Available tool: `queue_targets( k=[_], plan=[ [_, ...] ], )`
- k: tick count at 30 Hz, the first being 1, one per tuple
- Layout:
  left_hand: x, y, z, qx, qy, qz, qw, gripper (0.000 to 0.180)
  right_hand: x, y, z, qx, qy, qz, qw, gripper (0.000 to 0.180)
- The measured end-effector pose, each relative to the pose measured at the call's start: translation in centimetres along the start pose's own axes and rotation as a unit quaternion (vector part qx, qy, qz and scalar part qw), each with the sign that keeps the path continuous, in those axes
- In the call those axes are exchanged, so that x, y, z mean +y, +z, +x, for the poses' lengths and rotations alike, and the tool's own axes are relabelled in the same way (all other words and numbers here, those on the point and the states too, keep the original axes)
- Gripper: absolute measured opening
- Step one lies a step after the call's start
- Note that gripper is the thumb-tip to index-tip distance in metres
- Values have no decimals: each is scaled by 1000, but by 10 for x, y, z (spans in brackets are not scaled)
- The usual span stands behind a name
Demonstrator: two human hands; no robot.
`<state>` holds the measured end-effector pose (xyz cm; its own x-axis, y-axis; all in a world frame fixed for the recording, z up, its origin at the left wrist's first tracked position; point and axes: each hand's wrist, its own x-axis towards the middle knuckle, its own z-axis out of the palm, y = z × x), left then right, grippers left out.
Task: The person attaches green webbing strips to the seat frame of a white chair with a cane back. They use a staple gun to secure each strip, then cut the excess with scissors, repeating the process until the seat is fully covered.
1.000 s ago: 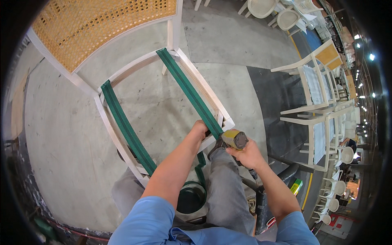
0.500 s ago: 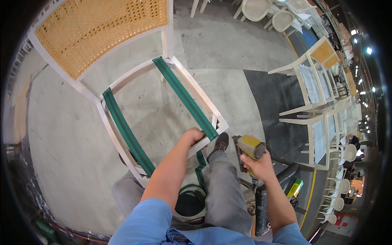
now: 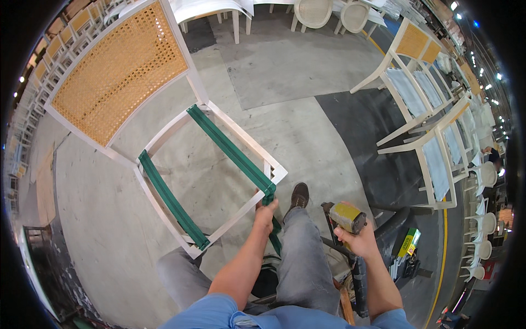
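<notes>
A pale wooden chair frame (image 3: 235, 220) with a woven cane back (image 3: 123, 71) stands in front of me. Two green webbing straps run from its rear rail to its front rail, the left strap (image 3: 171, 194) and the right strap (image 3: 230, 149). At the front right corner, my left hand (image 3: 265, 215) is closed on the right strap, just outside the front rail. The strap's loose length (image 3: 275, 238) hangs down between my legs. My right hand (image 3: 357, 239) grips a yellow and black staple gun (image 3: 347, 217), held apart from the frame, to the right of my knee.
Below my left forearm is a dark round thing (image 3: 265, 282), partly hidden. A black padded bar (image 3: 359, 285) and a green and yellow box (image 3: 409, 242) are at my right. Finished-looking chairs (image 3: 405, 93) stand farther right, and more chairs (image 3: 312, 12) line the back.
My left hand has come out from under the front rail and now holds the strap outside it. The staple gun has moved slightly right and down. The whole view has shifted.
</notes>
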<state>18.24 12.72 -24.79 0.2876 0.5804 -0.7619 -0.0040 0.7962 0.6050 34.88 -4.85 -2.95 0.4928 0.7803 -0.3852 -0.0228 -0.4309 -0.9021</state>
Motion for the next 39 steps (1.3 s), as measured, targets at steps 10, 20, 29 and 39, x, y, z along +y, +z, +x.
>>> queue_targets(
  k=[10, 20, 29, 39],
  plan=[
    [54, -7, -49, -195, 70, 31, 978, 31, 5, 9, 33, -27, 23, -63, 997, 63],
    [131, -35, 13, -112, -47, -136, 983, 26, -8, 97, 121, -114, 63, -133, 983, 57],
    [130, -42, 19, -140, -59, -157, 976, 23, -5, 119, 142, -108, 76, -179, 975, 52],
    [134, -38, 24, -151, -90, -165, 971, 31, -6, 126, 138, -104, 82, -212, 968, 52]
  ],
)
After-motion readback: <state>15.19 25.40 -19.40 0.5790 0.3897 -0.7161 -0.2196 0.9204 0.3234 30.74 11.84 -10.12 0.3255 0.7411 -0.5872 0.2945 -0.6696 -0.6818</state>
